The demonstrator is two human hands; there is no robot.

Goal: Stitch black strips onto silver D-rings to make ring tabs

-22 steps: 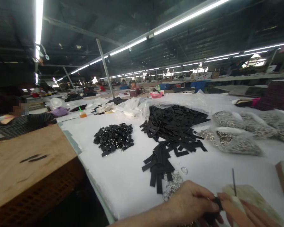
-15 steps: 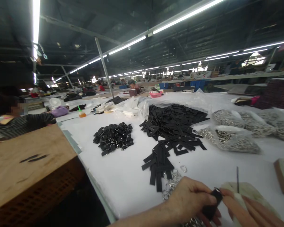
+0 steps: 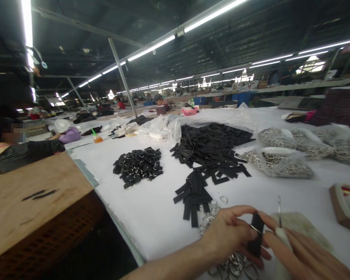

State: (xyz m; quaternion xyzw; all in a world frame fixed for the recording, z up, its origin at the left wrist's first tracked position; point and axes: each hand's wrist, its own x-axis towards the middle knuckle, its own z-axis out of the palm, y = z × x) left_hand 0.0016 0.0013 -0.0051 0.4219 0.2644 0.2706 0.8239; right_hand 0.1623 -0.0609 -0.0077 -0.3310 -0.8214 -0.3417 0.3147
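Note:
My left hand (image 3: 231, 235) pinches a black strap piece (image 3: 256, 234) with a metal ring on it, at the table's near edge. My right hand (image 3: 303, 254) touches the same strap from the right, and a thin dark tool (image 3: 279, 211) sticks up by its fingers. Loose metal rings (image 3: 235, 266) lie under my hands. Just beyond lies a small pile of flat black strips (image 3: 194, 196), with a far larger heap of black strips (image 3: 211, 146) behind it. A pile of finished straps with rings (image 3: 138, 166) sits to the left.
Clear bags of metal rings (image 3: 280, 165) lie at the right on the white table (image 3: 151, 217). A wooden block (image 3: 342, 208) stands at the far right, a wooden bench (image 3: 32, 198) at the left. A seated person in a striped sleeve (image 3: 23, 151) is beyond it.
My hands have lifted the black strap higher and turned it more upright. The view has tipped up a little, so more of my hands and the rings under them shows.

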